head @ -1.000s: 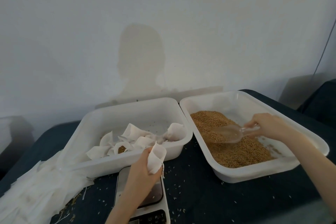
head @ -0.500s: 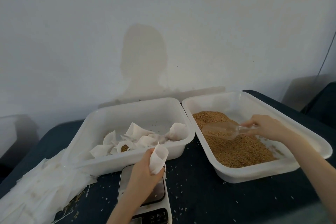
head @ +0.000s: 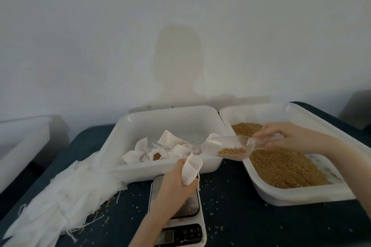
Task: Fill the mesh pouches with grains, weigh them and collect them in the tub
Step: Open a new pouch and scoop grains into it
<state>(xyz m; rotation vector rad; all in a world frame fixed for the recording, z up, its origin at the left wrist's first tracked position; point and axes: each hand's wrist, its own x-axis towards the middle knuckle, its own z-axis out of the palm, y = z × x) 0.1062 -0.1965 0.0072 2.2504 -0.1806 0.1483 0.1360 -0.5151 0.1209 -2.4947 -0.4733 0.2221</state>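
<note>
My left hand [head: 176, 183] grips a white mesh pouch [head: 191, 169] with its mouth upward, above the kitchen scale [head: 180, 224]. My right hand [head: 289, 136] holds the handle of a clear plastic scoop [head: 230, 147] with a small load of brown grains in it. The scoop's tip hangs over the gap between the two tubs, just up and right of the pouch mouth, apart from it. The right tub [head: 301, 196] holds a bed of brown grains [head: 281, 168]. The left tub [head: 160, 172] holds several filled pouches [head: 158, 149].
A heap of flat white pouches [head: 60, 196] with loose strings lies on the dark cloth [head: 241, 216] at the left. Spilled grains dot the cloth around the scale. A pale box edge [head: 22, 146] stands at far left; a white wall is close behind the tubs.
My right hand has lifted the scoop out of the grain bed and swung it left toward the pouch. My left hand with the pouch has stayed above the scale.
</note>
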